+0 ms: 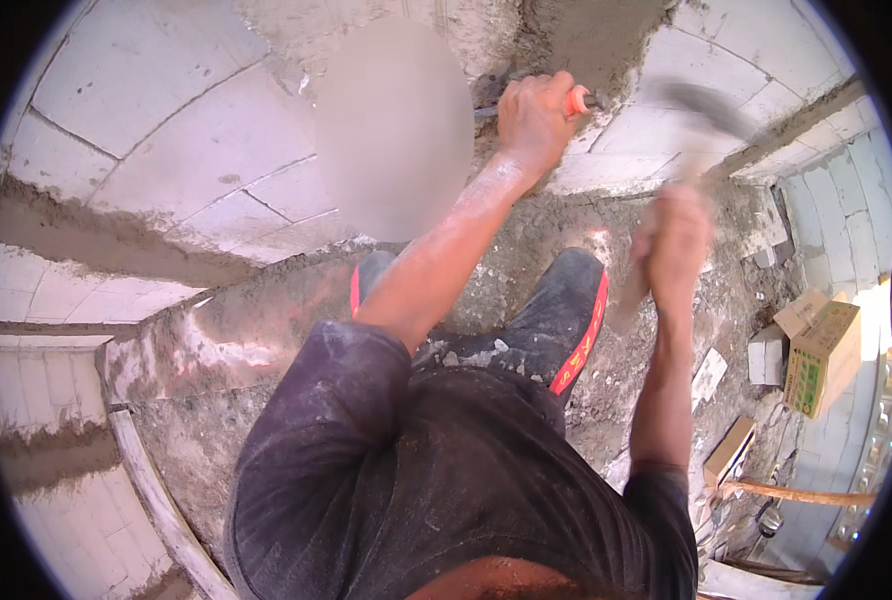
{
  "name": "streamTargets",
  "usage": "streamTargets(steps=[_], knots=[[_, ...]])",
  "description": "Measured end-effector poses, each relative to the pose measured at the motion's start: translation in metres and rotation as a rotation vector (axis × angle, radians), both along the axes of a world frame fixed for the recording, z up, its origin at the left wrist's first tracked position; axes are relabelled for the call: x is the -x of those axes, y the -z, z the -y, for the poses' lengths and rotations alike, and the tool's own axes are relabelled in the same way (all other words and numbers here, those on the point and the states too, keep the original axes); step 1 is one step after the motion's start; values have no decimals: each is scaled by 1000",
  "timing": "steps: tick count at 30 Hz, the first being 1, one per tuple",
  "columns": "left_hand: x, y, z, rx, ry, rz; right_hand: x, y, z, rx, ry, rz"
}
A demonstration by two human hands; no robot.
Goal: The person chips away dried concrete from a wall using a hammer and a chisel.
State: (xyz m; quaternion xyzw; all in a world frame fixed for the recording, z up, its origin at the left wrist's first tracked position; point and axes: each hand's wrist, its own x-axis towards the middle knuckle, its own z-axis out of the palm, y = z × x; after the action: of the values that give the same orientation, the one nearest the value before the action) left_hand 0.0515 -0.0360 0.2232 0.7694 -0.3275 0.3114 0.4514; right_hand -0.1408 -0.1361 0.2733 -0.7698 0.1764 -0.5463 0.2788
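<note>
My left hand (538,118) is wrapped round a chisel with an orange grip (577,100). The metal end of the chisel sticks out to the right of my fist, and a dark shaft shows on the left, against the wall of pale blocks (166,110). My right hand (678,235), smeared by motion, grips a hammer by its handle. The blurred dark hammer head (711,108) is to the right of the chisel, apart from its end. A grey oval blur hides the wall just left of my left hand, so the chisel's tip cannot be made out.
Rubble and dust cover the ground (236,350) round my legs. At right lie an open cardboard box (824,355), a small brown box (730,452) and a wooden pole (806,493). A pale board (161,510) runs along the lower left, beside block walls with mortar bands.
</note>
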Motion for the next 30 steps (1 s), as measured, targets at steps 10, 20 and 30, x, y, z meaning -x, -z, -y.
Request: streamTargets(steps=[10,20,30], knots=[[3,-8,0,51,45,45,-4,2,-3,-243,-229,297],[5,1,-11,56,34,40,16,-48,-36,-777,-407,493],[-2,3,-7,117,-3,15,26,-28,-23,-601,-410,-1]])
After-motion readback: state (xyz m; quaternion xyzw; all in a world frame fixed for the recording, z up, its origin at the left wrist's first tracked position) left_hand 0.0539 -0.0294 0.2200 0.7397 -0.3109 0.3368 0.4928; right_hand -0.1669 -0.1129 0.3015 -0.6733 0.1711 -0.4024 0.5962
